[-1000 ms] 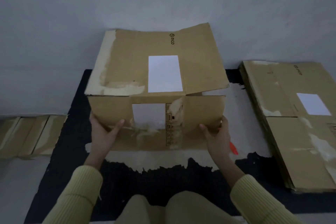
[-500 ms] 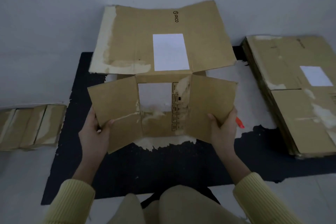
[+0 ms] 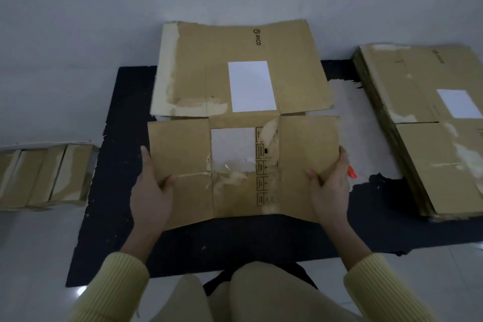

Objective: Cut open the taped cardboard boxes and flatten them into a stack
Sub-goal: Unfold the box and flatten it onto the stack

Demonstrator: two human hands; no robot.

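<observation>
A brown cardboard box [image 3: 243, 102] lies opened out almost flat on the black mat [image 3: 115, 191], with white labels and torn tape marks on it. Its near panels spread left and right in front of me. My left hand [image 3: 151, 191] grips the left near flap at its edge, thumb on top. My right hand [image 3: 329, 188] grips the right near flap the same way. An orange-tipped cutter [image 3: 351, 171] pokes out just behind my right hand; most of it is hidden.
A stack of flattened boxes [image 3: 431, 138] lies on the floor at the right. Several folded cardboard pieces [image 3: 44, 178] lie at the left edge. A torn white sheet [image 3: 366, 144] covers part of the mat. My knees are at the bottom of the view.
The near flaps have swung outward and down, from standing as a box wall to lying nearly flat. Both hands stayed on the flap edges and moved apart.
</observation>
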